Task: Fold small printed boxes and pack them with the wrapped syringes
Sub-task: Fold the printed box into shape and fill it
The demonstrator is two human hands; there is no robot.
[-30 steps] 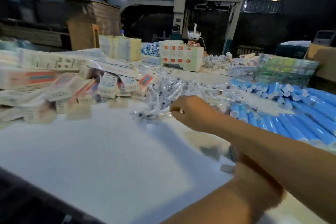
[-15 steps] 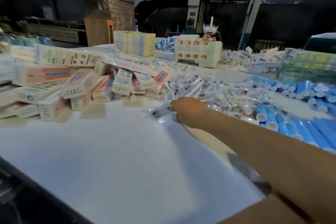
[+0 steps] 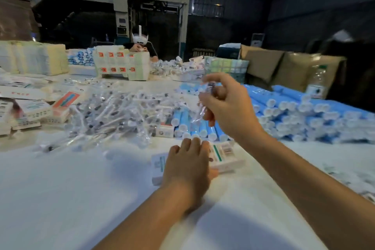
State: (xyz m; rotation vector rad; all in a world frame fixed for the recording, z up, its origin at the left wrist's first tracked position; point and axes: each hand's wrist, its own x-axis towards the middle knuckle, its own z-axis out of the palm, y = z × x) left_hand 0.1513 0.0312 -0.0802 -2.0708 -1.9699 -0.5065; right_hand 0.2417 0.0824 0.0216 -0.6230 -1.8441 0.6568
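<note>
Crowded packing counter [image 3: 60, 199], syringe lifted over a box.
Right hand [image 3: 229, 107] pinches a wrapped syringe [image 3: 205, 99]; left hand [image 3: 188, 166] presses the printed box [image 3: 223, 158] flat. The slick wrapper could slip free.

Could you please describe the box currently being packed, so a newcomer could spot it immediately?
Start at the heap of wrapped syringes mid-table, then come nearer. The small printed box lies alone on the white table under the left hand, unlike the piled boxes far left.

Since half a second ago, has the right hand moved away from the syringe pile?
Yes. The right hand has lifted off the near edge of the syringe pile and come rightward, above the blue tubes, gripping a wrapped syringe.
</note>
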